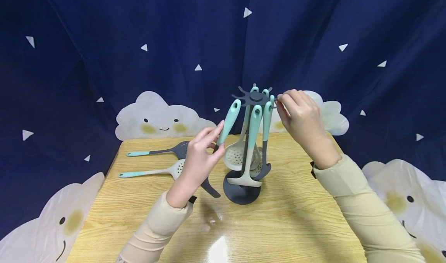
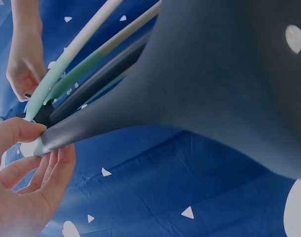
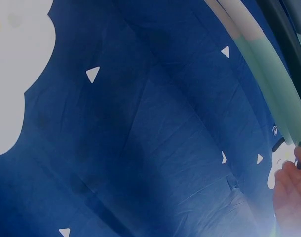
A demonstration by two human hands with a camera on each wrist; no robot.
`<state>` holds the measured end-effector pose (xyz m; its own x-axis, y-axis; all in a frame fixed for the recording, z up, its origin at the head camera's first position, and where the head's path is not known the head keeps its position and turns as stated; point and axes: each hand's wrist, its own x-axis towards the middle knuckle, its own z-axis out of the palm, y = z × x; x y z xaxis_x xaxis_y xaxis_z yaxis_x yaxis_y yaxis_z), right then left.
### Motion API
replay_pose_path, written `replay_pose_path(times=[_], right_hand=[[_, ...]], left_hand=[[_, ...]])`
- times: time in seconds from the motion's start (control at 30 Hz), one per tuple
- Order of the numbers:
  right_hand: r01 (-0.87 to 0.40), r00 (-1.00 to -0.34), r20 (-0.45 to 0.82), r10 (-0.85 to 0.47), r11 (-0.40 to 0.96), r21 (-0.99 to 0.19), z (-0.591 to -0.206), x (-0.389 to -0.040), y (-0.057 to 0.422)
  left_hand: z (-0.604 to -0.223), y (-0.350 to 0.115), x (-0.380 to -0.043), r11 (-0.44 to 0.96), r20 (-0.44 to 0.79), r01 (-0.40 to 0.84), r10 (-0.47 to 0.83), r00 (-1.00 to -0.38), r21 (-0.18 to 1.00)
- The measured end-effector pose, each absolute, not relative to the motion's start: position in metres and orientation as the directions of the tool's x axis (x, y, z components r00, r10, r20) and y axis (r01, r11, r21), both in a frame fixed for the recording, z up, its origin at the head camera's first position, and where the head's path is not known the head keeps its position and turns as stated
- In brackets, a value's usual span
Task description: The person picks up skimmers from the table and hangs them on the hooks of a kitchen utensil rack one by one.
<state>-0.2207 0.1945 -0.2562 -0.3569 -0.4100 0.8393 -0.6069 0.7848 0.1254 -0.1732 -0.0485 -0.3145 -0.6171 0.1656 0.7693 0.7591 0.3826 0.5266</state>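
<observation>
My left hand [image 1: 201,151] pinches a dark-grey spatula [image 1: 231,120] by its mint handle, its fingers close to where the handle meets the dark neck. In the left wrist view the broad head [image 2: 200,84] flares out. The handle's holed end is up beside the hooks of a dark utensil rack [image 1: 256,96]. My right hand [image 1: 301,114] pinches one of the rack's hook arms on the right side. On the rack hang several mint-handled utensils, among them a beige skimmer [image 1: 234,155] and a beige wide-ended tool [image 1: 245,181].
A dark slotted turner [image 1: 180,149] and a beige slotted utensil [image 1: 175,169] lie on the wooden table [image 1: 296,224], left of the rack; my left hand partly hides them. The rack's round base [image 1: 242,197] stands mid-table. A blue curtain [image 1: 195,31] hangs behind.
</observation>
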Motion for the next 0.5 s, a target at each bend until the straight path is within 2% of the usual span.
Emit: replay_pose_path(times=[0.5], right_hand=[[-0.617, -0.341, 0.85, -0.402, 0.778, 0.12, -0.2571, -0.2205, 0.1941]], left_hand=[[-0.3138, -0.0399, -0.1731, 0.399, 0.757, 0.748, 0.176, -0.63, 0.53]])
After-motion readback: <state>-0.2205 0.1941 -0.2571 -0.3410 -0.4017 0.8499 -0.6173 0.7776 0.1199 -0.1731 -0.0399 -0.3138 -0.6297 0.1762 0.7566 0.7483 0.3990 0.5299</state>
